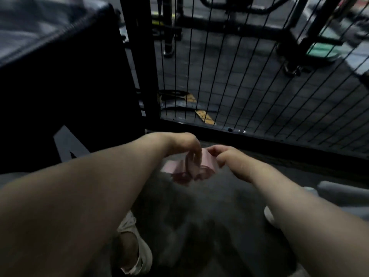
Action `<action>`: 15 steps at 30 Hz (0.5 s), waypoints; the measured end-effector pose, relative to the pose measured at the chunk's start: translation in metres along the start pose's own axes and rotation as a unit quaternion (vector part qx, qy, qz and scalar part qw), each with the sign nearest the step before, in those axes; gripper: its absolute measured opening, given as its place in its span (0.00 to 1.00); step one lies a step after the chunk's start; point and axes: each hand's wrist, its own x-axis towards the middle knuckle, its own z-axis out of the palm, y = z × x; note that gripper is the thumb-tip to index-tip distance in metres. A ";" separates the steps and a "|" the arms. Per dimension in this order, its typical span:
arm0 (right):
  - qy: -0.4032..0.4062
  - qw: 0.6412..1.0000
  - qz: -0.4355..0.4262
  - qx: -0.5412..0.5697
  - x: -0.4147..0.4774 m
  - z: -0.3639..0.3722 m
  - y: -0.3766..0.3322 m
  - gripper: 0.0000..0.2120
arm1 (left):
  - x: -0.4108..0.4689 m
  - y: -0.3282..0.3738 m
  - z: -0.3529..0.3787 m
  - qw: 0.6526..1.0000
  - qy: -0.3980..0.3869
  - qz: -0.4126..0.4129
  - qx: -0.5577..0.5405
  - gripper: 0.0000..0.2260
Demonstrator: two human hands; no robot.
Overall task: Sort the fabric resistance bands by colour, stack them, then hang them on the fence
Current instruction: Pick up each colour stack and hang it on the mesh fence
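Note:
A bunch of pink fabric resistance bands (207, 162) hangs between my two hands just above the dark floor. My left hand (183, 143) reaches over from the left, its fingers curled down into the bands. My right hand (225, 156) pinches the bands' right edge. Lower loops of the bands droop in folds, and a darker pink part shows underneath. The black wire fence (259, 76) stands right behind my hands. The picture is blurred, so how many bands there are cannot be made out.
A large black padded box (69, 86) stands at the left beside the fence post (139, 56). Behind the fence are gym machines, a green plate (321, 50) and a person's leg. My white shoes (137, 242) are on the floor below.

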 end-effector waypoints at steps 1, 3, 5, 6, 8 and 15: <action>-0.005 0.999 -0.029 0.016 -0.012 -0.002 -0.017 0.26 | -0.014 0.011 -0.010 1.000 -0.019 -0.005 -0.017 0.19; -0.023 0.996 -0.072 0.041 -0.033 -0.003 -0.045 0.24 | -0.053 0.034 -0.023 0.999 -0.031 0.025 -0.017 0.13; -0.040 0.993 -0.102 0.053 -0.050 -0.003 -0.067 0.22 | -0.084 0.053 -0.033 0.998 -0.005 0.067 -0.022 0.07; -0.042 0.990 -0.119 0.056 -0.059 -0.002 -0.078 0.21 | -0.100 0.063 -0.037 0.995 0.007 0.090 -0.029 0.08; -0.038 0.986 -0.161 0.038 -0.073 0.000 -0.094 0.17 | -0.120 0.069 -0.044 0.991 0.005 0.135 -0.018 0.07; -0.004 0.976 -0.212 -0.036 -0.097 0.001 -0.127 0.19 | -0.145 0.058 -0.056 0.961 -0.043 0.247 -0.115 0.15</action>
